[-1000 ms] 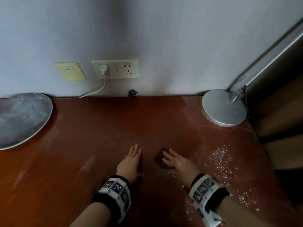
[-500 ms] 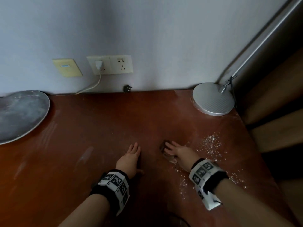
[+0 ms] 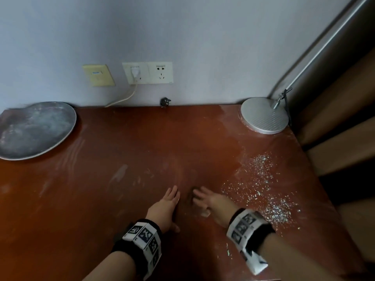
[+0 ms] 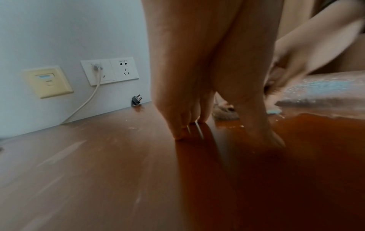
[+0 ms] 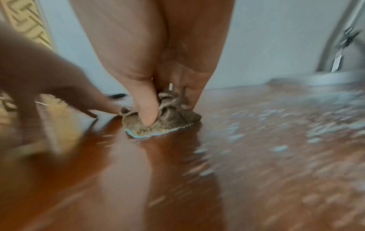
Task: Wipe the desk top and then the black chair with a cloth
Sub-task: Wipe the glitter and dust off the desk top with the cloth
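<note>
My left hand (image 3: pixel 170 200) lies flat on the reddish-brown desk top (image 3: pixel 142 149), fingers straight and pointing at the wall; the left wrist view shows its fingertips (image 4: pixel 185 129) on the wood. Just to its right, my right hand (image 3: pixel 204 200) presses a bunched brown cloth (image 3: pixel 190 197) onto the desk. In the right wrist view the thumb (image 5: pixel 148 109) digs into the cloth (image 5: pixel 173 118) and pinches its folds against the fingers. White crumbs (image 3: pixel 261 191) are scattered over the desk to the right of that hand. The black chair is out of view.
A round silver lamp base (image 3: pixel 263 115) stands at the back right corner, a grey dusty tray (image 3: pixel 34 128) at the back left. Wall sockets (image 3: pixel 148 73) with a white cable and a loose black plug (image 3: pixel 165 102) sit behind. Brown curtains (image 3: pixel 341 118) hang past the desk's right edge.
My right hand has slid the cloth leftward across the desk, closer to the left hand. The left hand has stayed flat in place.
</note>
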